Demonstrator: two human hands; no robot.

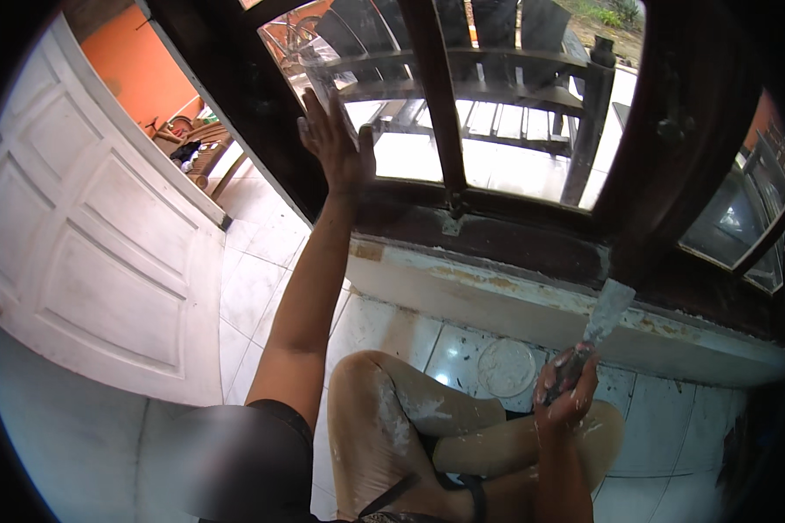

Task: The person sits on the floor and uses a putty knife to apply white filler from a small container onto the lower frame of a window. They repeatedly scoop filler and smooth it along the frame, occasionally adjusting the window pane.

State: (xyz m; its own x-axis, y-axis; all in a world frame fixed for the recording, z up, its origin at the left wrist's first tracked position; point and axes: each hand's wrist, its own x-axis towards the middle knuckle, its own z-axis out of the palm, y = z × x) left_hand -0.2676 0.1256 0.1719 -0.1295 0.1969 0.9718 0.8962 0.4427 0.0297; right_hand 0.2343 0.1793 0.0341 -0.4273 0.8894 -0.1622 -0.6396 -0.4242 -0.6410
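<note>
My left hand (333, 148) is raised, its fingers spread, against the dark wooden window frame (270, 105) beside the glass pane. It holds nothing. In my right hand (569, 390) is a putty knife (610, 309), gripped by its dark handle and pointing up and away from me. Its wide blade is smeared with pale filler, and its tip overlaps the lower edge of the frame in view; I cannot tell whether it touches. Patchy, scraped paint shows along the wall ledge (462, 273) under the frame. White smears mark my right fingers.
A round, whitish lid or dish (507, 367) lies on the tiled floor (392, 336) among small dark crumbs. My folded legs (384, 418) are close to the ledge. At left stands a white panelled door (105, 218). Beyond the glass is a dark wooden bench (497, 91).
</note>
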